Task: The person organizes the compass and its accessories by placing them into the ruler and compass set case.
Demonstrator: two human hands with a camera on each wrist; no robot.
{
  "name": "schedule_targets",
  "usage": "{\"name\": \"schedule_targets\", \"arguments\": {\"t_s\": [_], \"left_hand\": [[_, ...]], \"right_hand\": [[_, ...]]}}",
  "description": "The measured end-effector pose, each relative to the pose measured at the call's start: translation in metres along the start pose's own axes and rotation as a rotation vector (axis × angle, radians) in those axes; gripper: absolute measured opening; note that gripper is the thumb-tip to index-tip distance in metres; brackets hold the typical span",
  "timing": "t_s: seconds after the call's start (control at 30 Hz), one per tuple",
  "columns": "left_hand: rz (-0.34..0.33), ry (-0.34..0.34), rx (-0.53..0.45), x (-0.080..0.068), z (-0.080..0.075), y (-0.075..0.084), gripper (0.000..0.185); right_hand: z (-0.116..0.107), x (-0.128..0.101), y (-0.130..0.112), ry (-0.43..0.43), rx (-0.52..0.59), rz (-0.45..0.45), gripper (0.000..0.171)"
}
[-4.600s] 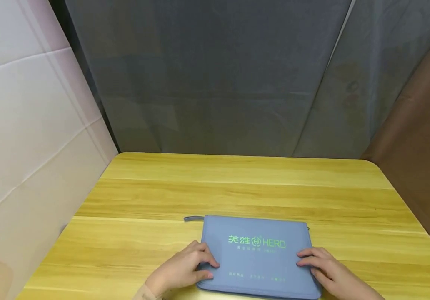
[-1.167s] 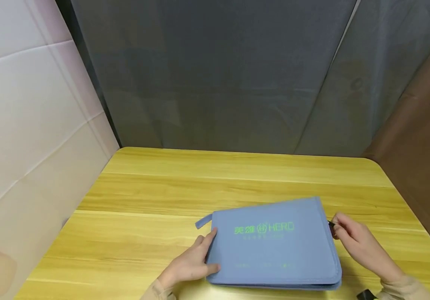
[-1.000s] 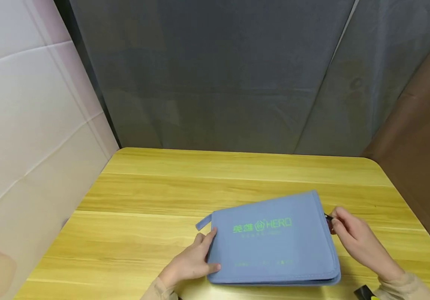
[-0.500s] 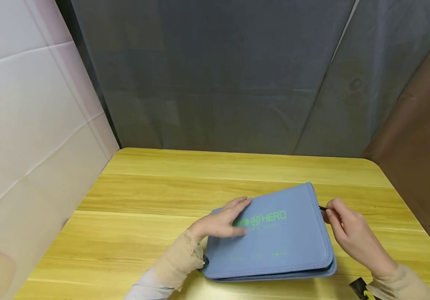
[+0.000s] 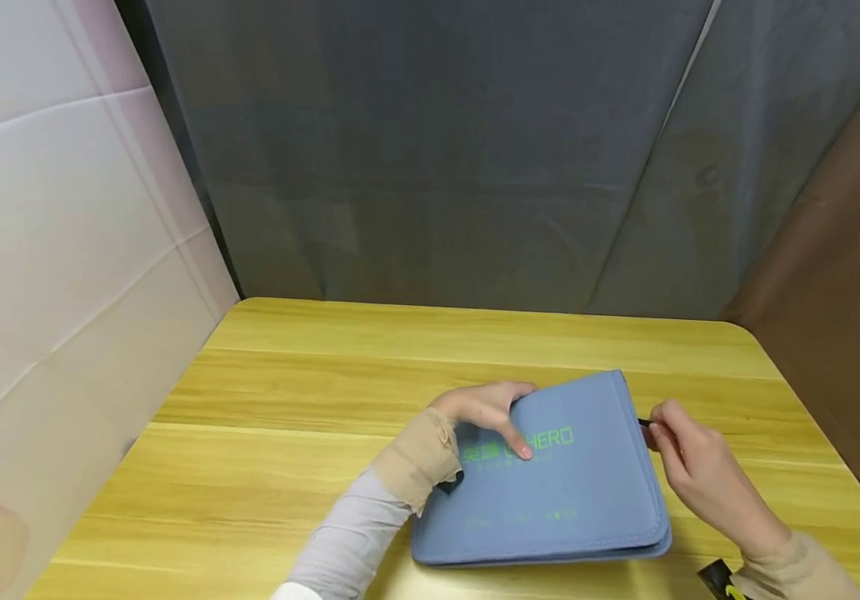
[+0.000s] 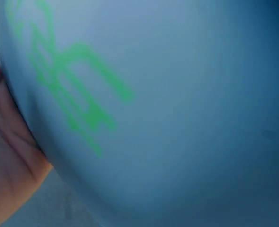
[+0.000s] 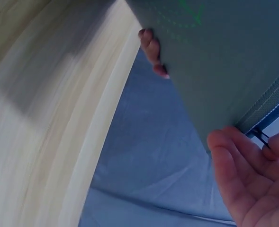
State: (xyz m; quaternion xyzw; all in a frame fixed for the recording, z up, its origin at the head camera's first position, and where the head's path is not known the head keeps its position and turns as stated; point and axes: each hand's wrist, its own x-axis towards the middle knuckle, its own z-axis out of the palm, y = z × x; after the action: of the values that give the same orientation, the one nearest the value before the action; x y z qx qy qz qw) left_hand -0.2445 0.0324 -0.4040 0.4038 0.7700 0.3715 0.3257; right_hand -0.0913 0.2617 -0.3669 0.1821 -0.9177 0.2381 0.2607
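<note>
A blue zip case [image 5: 587, 492] with green lettering lies tilted at the front of the table, its lower right corner slightly parted. My left hand [image 5: 484, 410] reaches across it and grips the far edge, thumb on the cover and fingers behind; the left wrist view shows the lettered cover [image 6: 177, 104] very close. At the right side my right hand [image 5: 700, 471] pinches a black zipper pull [image 7: 260, 135] between thumb and fingers. The zip's teeth [image 7: 272, 101] run along that edge in the right wrist view, where the left fingertips [image 7: 151, 49] curl over another edge.
The wooden table [image 5: 250, 392] extends behind and to both sides of the case. A dark grey curtain [image 5: 430, 167] closes off the back, a white sheet [image 5: 62, 250] the left and a brown one [image 5: 850, 275] the right. Black wrist gear [image 5: 717, 577] sits below my right sleeve.
Both hands earlier lay on the flat case. Since then the case has turned and tilted, the right hand has taken the zipper pull, and the left has moved from the left edge to the far edge.
</note>
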Motion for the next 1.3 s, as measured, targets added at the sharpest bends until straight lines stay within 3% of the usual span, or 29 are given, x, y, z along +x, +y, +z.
{"name": "schedule_targets", "arguments": {"t_s": [0.27,0.4,0.6,0.77,0.83,1.0,1.1,1.3], "left_hand": [[0.024,-0.013,0.029,-0.004,-0.001,-0.004,0.059],[0.005,0.009,0.01,-0.008,-0.003,-0.006,0.057],[-0.017,0.035,-0.071,-0.012,-0.009,-0.013,0.055],[-0.039,0.052,-0.11,-0.015,-0.012,-0.015,0.054],[-0.043,0.06,-0.109,-0.015,-0.013,-0.016,0.054],[-0.038,0.084,-0.059,-0.016,-0.016,-0.015,0.055],[-0.034,0.083,-0.035,-0.016,-0.015,-0.014,0.055],[-0.042,0.081,-0.016,-0.016,-0.013,-0.012,0.056]], "right_hand": [[-0.003,-0.008,0.004,-0.031,-0.119,-0.054,0.027],[-0.005,-0.015,0.003,-0.036,-0.182,-0.109,0.015],[-0.01,-0.025,-0.01,-0.062,-0.176,-0.143,0.03],[-0.014,-0.038,-0.021,-0.069,-0.193,-0.138,0.033],[-0.013,-0.045,-0.028,-0.089,-0.225,-0.081,0.025],[-0.001,-0.064,-0.052,-0.107,-0.33,0.025,0.024],[0.012,-0.07,-0.064,-0.079,-0.378,0.0,0.029],[0.038,-0.075,-0.082,-0.076,-0.356,-0.009,0.008]]}}
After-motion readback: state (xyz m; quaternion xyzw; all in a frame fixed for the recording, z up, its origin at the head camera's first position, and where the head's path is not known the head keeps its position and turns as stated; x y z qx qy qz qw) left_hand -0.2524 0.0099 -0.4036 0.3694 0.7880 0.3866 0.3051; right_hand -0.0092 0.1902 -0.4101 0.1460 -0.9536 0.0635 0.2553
